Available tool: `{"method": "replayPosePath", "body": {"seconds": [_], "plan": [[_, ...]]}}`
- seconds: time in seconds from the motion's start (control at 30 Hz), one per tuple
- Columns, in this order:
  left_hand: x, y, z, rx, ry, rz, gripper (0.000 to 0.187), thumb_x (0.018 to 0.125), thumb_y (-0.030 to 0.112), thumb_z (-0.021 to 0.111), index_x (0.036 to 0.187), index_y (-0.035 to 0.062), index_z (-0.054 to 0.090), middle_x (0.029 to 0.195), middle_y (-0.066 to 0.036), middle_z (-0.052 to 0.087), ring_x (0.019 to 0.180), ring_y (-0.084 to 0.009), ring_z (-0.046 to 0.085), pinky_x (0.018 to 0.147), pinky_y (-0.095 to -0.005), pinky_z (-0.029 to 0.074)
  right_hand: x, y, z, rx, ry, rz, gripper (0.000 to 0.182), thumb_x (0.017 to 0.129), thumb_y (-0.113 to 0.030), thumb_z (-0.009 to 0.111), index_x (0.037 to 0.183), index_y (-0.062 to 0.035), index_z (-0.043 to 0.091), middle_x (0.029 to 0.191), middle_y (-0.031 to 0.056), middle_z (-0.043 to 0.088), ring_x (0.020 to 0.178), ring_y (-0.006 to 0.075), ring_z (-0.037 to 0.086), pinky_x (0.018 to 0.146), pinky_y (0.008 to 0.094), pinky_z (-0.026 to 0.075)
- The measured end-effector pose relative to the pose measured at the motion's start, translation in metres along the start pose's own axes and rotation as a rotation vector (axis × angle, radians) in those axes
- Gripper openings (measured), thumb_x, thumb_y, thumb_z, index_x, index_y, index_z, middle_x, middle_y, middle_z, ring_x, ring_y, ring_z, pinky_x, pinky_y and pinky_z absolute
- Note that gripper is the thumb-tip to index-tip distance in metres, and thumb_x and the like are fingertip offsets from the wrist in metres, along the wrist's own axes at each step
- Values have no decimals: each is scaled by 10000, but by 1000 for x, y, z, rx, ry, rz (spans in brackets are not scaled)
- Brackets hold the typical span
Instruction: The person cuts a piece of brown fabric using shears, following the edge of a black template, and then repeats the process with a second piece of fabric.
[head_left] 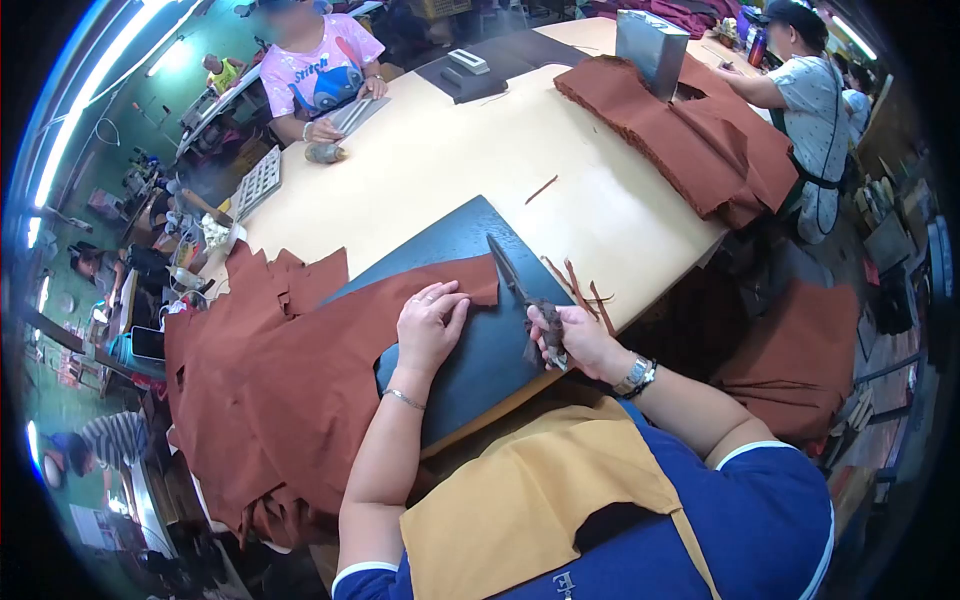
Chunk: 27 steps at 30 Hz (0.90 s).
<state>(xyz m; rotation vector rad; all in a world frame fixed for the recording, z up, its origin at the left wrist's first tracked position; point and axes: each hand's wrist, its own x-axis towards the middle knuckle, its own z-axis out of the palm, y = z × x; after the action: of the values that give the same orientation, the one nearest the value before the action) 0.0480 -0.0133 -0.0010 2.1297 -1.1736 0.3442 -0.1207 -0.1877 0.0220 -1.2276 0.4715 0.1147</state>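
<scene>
A large piece of reddish-brown leather (290, 370) with ragged edges spreads over the left of the table, partly on a dark blue-green cutting board (450, 390). My left hand (432, 322) rests on the leather near its narrow right end, fingers curled and pressed together against it. My right hand (575, 338) is closed around the wrapped handles of a pair of shears (515, 278). The blades point away from me, just right of the leather's end, and look nearly closed. Thin leather offcuts (580, 285) lie right of the board.
More brown leather (690, 140) is stacked at the far right beside a metal box (650, 50). A person (320, 65) works across the table, another person (812, 110) at the right. Leather pieces (795, 360) hang low at my right. A pale tray (258, 182) stands at the left edge.
</scene>
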Motion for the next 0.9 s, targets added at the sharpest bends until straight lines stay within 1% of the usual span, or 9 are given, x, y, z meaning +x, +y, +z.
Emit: {"method": "replayPosePath", "body": {"seconds": [0.1, 0.17, 0.23, 0.33, 0.4, 0.43, 0.6, 0.77, 0.9], "plan": [[3, 2, -2, -7, -10, 15, 114, 820, 186, 680, 842, 81, 719, 1021, -98, 697, 982, -276, 647, 868, -371, 502, 12, -25, -10, -421, -90, -140, 361, 914, -360, 635, 733, -50, 594, 641, 9, 595, 537, 75, 534, 488, 253, 430], [2, 0, 1, -18, 14, 37, 107, 804, 197, 682, 809, 93, 707, 992, -82, 695, 957, -270, 644, 855, -388, 490, 28, -36, -25, -1006, -77, -742, 176, 857, -168, 629, 785, -9, 605, 688, 128, 640, 604, 223, 624, 585, 350, 493], [1, -1, 4, -12, 2, 32, 120, 805, 210, 685, 815, 92, 707, 1001, -85, 693, 957, -267, 644, 855, -387, 490, 45, -55, -34, -1336, -88, -914, 98, 821, -104, 604, 833, -7, 618, 702, 162, 635, 661, 284, 642, 621, 383, 498], [0, -1, 2, 0, -33, 28, 147, 808, 225, 688, 854, 86, 708, 1036, -92, 684, 993, -273, 631, 872, -388, 482, 58, -66, -31, -1215, -155, -763, 228, 846, -235, 642, 809, -12, 616, 707, 186, 620, 637, 298, 618, 618, 394, 488], [-1, -1, -1, -32, -23, 4, 164, 811, 234, 688, 878, 85, 709, 1053, -94, 681, 1009, -278, 624, 884, -387, 477, 49, -53, -19, -946, -107, -593, 252, 855, -255, 666, 814, -13, 612, 662, 149, 595, 595, 228, 581, 583, 354, 470], [-2, -3, -7, -49, -150, -30, 250, 846, 267, 673, 1033, 102, 688, 1198, -103, 626, 1105, -279, 589, 956, -405, 454, 42, -43, -16, -824, -97, -502, 264, 859, -266, 677, 817, -13, 610, 639, 131, 583, 574, 192, 562, 566, 334, 460], [-30, 15, -54, 205, -221, -224, 397, 886, 360, 612, 1222, 150, 585, 1365, -120, 500, 1299, -309, 430, 1059, -591, 290, 30, 8, -20, -469, -19, -567, 214, 868, -187, 706, 781, -29, 591, 630, -11, 556, 585, 52, 486, 534, 226, 407], [-85, -23, -86, 536, -107, -761, 624, 926, 491, 486, 1430, 140, 377, 1518, -225, 230, 1416, -393, 187, 1064, -674, 158, 40, 17, -23, -92, 11, -492, 212, 898, -219, 677, 851, -33, 585, 685, -11, 563, 611, 58, 530, 565, 209, 442], [-94, -22, -75, 551, -231, -740, 719, 914, 555, 462, 1480, 148, 287, 1533, -255, 154, 1424, -425, 133, 1071, -680, 105, 44, 14, -29, 110, 53, -455, 277, 925, -281, 632, 882, -12, 583, 700, 33, 573, 604, 107, 573, 581, 271, 511]]}}
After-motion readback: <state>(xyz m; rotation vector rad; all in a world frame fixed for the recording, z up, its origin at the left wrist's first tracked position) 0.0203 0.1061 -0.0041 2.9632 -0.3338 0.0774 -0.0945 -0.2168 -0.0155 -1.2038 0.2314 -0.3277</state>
